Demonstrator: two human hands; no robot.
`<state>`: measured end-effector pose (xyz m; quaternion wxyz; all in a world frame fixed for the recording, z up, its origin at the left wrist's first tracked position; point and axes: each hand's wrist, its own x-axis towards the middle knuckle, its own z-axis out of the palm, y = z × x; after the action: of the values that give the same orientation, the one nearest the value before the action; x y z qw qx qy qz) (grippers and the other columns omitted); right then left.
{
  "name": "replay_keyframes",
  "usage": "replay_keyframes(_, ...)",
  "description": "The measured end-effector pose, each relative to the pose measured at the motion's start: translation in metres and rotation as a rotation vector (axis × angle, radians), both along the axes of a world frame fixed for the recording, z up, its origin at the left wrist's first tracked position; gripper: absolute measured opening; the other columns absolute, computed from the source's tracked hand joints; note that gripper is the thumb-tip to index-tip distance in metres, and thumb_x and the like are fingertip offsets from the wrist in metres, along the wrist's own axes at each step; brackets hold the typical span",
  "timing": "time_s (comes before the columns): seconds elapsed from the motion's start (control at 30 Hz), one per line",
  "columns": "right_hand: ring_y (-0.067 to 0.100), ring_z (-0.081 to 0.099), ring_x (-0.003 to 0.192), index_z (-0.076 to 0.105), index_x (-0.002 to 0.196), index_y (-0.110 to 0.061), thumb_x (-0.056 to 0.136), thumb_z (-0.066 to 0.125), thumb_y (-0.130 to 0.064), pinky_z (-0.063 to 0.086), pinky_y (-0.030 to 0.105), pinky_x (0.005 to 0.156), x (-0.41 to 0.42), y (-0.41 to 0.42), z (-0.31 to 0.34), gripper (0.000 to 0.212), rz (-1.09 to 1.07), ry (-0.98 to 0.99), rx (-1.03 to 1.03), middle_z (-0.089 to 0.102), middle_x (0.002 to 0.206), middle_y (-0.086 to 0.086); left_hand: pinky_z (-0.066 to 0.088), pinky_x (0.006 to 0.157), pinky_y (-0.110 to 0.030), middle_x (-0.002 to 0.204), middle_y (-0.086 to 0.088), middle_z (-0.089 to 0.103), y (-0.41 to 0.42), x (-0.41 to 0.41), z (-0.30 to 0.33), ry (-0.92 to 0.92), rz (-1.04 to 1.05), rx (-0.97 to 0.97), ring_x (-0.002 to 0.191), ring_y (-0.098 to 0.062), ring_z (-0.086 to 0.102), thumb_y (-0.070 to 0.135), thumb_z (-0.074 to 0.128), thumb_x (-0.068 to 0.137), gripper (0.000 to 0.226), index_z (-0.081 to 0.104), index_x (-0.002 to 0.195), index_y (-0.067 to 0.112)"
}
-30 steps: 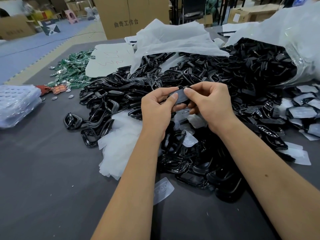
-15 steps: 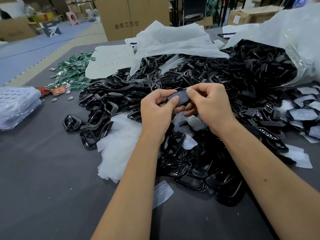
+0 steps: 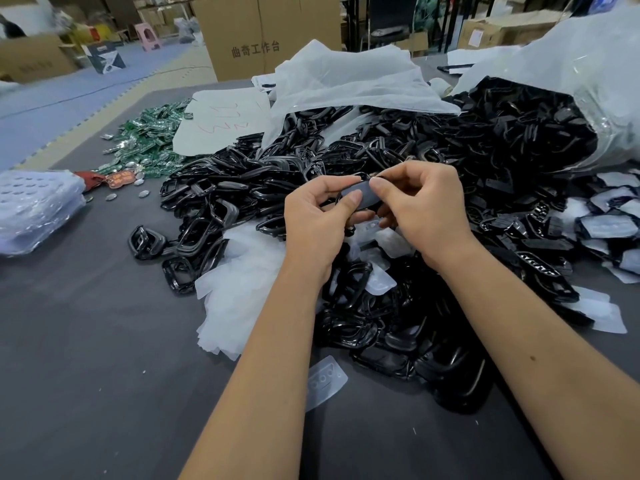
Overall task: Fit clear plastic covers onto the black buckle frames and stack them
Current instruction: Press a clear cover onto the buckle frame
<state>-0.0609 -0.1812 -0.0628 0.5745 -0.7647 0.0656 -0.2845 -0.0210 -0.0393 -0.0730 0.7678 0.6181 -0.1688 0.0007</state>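
Above a large heap of black buckle frames (image 3: 263,199), both hands hold one black buckle frame (image 3: 363,197) with a clear plastic cover over it. My left hand (image 3: 317,223) pinches its left end, thumb on top. My right hand (image 3: 426,209) pinches its right end with thumb and forefinger. Loose clear covers (image 3: 239,292) lie in a pile below my left wrist, and one single cover (image 3: 325,379) lies on the grey table near my left forearm. Frames fitted with covers (image 3: 606,226) lie at the right edge.
A big clear bag (image 3: 571,81) spills black frames at the back right. White sheets (image 3: 346,84) cover the heap's rear. Green and silver small parts (image 3: 149,140) lie at the back left, a stack of clear trays (image 3: 34,209) at the left edge. A cardboard box (image 3: 263,32) stands behind the grey table (image 3: 104,393).
Both hands have stayed together over the heap, working the same frame and cover; the fingers shifted slightly along it. Nothing was picked up or put down.
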Motion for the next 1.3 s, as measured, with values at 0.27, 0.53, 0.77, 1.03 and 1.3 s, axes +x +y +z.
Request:
replay_keyframes(0.27,0.019,0.066,0.057,0.072,0.108,-0.009,0.093,0.077,-0.007,0.059,0.035,0.051,-0.007,-0.007,0.005,0.016,0.160,-0.071,-0.072,0.069,0.073,0.007,0.058,0.062,-0.020,0.080,-0.012,0.075,0.003,-0.004,0.009,0.182,-0.061,-0.147,0.064,-0.019,0.072,-0.009,0.062,0.096,0.015,0.075,0.099,-0.002)
replay_keyframes(0.53,0.029,0.065,0.086,0.081,0.106,-0.013,0.088,0.082,-0.012,0.059,0.028,0.075,-0.008,-0.018,0.012,0.017,0.301,-0.090,-0.337,0.066,0.108,0.009,0.051,0.053,-0.013,0.075,-0.011,0.074,0.013,-0.001,0.019,0.389,-0.067,-0.269,0.057,-0.012,0.068,-0.005,0.057,0.095,0.015,0.072,0.094,-0.001)
replay_keyframes(0.77,0.012,0.064,0.080,0.080,0.094,-0.014,0.093,0.078,-0.011,0.054,0.027,0.074,-0.005,-0.010,0.016,0.003,0.211,-0.108,-0.112,0.072,0.093,0.009,0.059,0.061,-0.020,0.078,-0.018,0.072,0.013,-0.003,0.021,0.425,-0.181,-0.396,0.070,-0.024,0.074,0.041,0.051,0.107,0.051,0.070,0.096,-0.005)
replay_keyframes(1.03,0.011,0.062,0.063,0.076,0.087,-0.011,0.096,0.071,-0.011,0.056,0.027,0.062,-0.007,-0.005,0.019,0.011,0.369,0.157,0.499,0.069,0.075,0.002,0.057,0.063,-0.017,0.074,-0.008,0.073,0.010,-0.004,0.017,0.340,-0.112,-0.329,0.067,-0.017,0.073,0.006,0.064,0.099,0.017,0.074,0.086,0.004)
replay_keyframes(1.3,0.019,0.072,0.089,0.077,0.103,-0.009,0.099,0.064,-0.003,0.061,0.033,0.084,-0.008,-0.006,0.017,0.015,0.462,0.121,0.515,0.077,0.099,0.009,0.054,0.061,-0.014,0.079,-0.007,0.072,0.008,0.000,0.013,0.339,-0.090,-0.301,0.063,-0.011,0.067,0.011,0.066,0.100,0.013,0.073,0.095,0.002)
